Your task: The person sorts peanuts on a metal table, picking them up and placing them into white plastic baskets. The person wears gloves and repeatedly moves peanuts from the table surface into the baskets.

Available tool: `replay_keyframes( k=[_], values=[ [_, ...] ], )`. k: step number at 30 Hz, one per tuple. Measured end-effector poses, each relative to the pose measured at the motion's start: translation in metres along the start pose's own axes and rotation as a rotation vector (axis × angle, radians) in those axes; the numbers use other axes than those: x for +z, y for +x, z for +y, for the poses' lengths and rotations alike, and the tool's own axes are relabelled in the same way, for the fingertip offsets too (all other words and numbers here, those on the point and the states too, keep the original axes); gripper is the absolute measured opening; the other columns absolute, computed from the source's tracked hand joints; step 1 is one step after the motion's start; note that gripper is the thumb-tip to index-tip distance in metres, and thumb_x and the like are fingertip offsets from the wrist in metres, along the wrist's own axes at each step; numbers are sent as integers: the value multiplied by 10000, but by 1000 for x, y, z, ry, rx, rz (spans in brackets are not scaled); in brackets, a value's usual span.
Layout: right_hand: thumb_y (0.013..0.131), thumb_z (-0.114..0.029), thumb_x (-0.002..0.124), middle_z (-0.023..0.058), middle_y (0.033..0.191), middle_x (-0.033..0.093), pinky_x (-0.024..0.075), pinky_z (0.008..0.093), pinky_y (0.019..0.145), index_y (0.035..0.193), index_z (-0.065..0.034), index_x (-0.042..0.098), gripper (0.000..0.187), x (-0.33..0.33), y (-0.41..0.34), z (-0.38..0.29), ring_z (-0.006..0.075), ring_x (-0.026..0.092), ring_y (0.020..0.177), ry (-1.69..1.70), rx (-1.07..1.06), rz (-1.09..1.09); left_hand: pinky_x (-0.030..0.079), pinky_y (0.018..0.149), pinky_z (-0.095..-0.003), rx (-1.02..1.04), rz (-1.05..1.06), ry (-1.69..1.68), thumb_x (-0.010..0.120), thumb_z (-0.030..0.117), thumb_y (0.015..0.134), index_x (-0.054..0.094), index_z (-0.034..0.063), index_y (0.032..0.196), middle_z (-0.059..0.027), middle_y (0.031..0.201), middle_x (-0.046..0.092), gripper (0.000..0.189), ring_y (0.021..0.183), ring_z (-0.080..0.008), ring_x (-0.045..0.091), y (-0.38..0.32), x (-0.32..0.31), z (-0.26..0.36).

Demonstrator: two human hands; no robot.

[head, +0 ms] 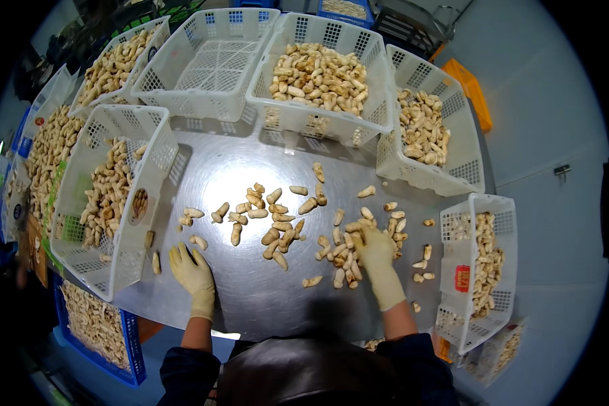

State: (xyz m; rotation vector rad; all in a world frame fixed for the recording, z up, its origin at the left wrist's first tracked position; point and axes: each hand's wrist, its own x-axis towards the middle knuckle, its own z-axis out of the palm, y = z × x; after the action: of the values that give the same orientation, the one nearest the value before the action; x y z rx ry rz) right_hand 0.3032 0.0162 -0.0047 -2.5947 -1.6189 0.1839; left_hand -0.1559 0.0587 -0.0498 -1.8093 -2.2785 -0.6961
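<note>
My left hand [190, 271], in a pale rubber glove, rests flat with its fingers forward on the steel table [254, 304]; nothing shows in it. Just beyond its fingertips lies a pale mushroom stem [198, 241]. My right hand [375, 248], gloved alike, reaches into a pile of mushroom stems [342, 254]; its fingers bend down over a stem [354, 227], and whether they grip it cannot be told. A looser group of stems [282, 226] lies between the hands, some browned. A few small pieces [424, 264] are scattered right of my right hand.
White perforated crates ring the table: a left one [157, 147] with stems, a bare-bottomed one [218, 66], a filled middle one [319, 114], and two on the right [431, 177], [462, 325]. A blue crate [139, 350] of shavings stands low at left. Further filled crates stand beyond the left side.
</note>
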Motion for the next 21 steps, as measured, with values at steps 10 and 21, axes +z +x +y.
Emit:
replay_keyframes(
  k=[10,21],
  values=[
    [918,-181,687,128,1079,756,564,438,848,1212,-110,729,306,-57,-20,-19,325,723,966,452,-47,69,408,1078,-560,-16,28,27,622,167,945,619,-89,1247,-322,1287,598,396,1234,-520,528,-5,-1,-5],
    [861,-19,706,107,1026,756,557,339,798,1205,-52,737,347,13,7,52,210,708,859,870,107,132,399,1101,-558,-14,11,1,635,177,948,620,-77,1268,-318,1319,596,409,1253,-514,530,-7,5,-8]
  ],
)
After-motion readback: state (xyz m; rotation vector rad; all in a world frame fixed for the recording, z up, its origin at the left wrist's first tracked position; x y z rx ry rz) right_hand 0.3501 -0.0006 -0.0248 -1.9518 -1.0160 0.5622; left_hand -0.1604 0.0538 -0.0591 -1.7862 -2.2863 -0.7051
